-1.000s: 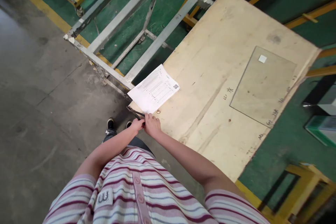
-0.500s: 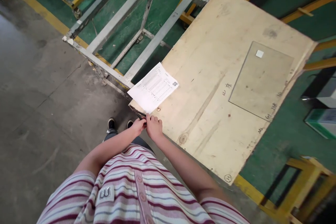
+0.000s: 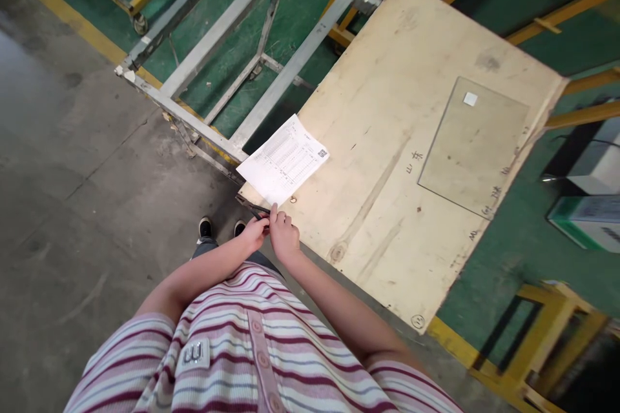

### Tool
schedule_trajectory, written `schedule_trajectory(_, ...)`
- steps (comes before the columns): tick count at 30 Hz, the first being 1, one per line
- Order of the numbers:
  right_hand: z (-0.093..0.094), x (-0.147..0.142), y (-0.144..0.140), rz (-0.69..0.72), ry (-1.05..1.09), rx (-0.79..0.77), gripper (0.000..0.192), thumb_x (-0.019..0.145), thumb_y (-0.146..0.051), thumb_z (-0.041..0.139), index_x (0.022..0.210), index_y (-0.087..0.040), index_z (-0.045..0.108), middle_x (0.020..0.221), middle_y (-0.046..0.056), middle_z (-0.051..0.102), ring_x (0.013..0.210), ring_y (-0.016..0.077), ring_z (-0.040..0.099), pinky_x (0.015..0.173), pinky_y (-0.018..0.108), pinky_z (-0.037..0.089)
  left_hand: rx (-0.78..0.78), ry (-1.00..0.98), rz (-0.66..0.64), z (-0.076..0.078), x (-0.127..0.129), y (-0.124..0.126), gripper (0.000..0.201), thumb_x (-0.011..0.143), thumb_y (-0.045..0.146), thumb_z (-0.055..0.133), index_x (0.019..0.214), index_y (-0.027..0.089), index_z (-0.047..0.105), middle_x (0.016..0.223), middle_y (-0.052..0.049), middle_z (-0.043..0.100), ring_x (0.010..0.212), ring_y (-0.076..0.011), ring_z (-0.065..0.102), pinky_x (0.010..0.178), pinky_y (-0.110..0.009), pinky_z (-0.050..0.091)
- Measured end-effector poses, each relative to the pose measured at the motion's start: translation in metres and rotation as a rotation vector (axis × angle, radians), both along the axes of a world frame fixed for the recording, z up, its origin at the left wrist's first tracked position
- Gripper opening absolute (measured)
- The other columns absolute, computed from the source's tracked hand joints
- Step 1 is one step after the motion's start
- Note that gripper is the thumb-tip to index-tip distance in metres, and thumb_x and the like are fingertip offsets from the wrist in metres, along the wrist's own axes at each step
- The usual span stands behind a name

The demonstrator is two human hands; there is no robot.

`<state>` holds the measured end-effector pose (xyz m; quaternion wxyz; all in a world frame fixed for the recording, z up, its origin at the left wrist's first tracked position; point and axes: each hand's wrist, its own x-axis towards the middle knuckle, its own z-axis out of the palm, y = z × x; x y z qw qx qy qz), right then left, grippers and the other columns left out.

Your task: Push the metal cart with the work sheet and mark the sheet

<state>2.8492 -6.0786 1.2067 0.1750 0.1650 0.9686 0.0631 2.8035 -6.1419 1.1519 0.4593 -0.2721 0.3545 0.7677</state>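
While both hands met at the near left corner of the large pale plywood board [image 3: 397, 161], I watched how they worked on a thin dark metal tool [image 3: 252, 208] that lay along that corner's edge. The left hand [image 3: 254, 234] was pinched together on the tool's near end, and the right hand [image 3: 283, 237] had its fingers [image 3: 274, 213] bent down and pressed on the same spot, one fingertip touching the near edge of the white printed paper sheet [image 3: 283, 161]. I could not tell what kind of tool it was, because it looked too small.

In my judgement, a good grip needed the tool kept flat against the board edge, so it would not slip off the corner to the grey concrete floor [image 3: 72, 174]. The paper hung partly over the left edge above the grey steel frame [image 3: 227, 71]; I would have kept one finger on it.
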Motion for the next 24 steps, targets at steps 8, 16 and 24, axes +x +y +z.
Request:
schedule_trajectory(8,0.001,-0.015,-0.004,0.024,0.039,0.024,0.057,0.099,-0.017,0.015,0.151,-0.003,0.033,0.119,0.025,0.048,0.113,0.0323,0.044,0.080,0.041,0.049,0.074,-0.066,-0.046,-0.001,-0.010,-0.009,0.021,0.068,0.005,0.059,0.087,0.013,0.059,0.079,-0.001,0.063,0.069,-0.0102,0.055,0.064,-0.023,0.040)
schedule_trajectory(16,0.000,-0.014,-0.008,0.014,0.031,-0.043,0.056,0.097,-0.012,0.020,0.148,0.001,0.037,0.120,0.025,0.048,0.113,0.0317,0.041,0.088,0.038,0.044,0.098,-0.015,-0.038,-0.001,-0.013,-0.017,0.032,0.064,0.002,0.057,0.093,0.012,0.065,0.090,-0.003,0.067,0.075,-0.0101,0.058,0.065,-0.022,0.042)
schedule_trajectory(24,0.007,-0.024,-0.015,0.019,0.083,0.014,0.057,0.097,-0.014,0.016,0.147,0.004,0.037,0.122,0.029,0.046,0.115,0.0338,0.040,0.090,0.041,0.041,0.070,-0.079,-0.080,0.004,-0.026,-0.019,0.027,0.062,0.003,0.055,0.085,0.012,0.065,0.076,-0.002,0.064,0.065,-0.0086,0.052,0.061,-0.021,0.037)
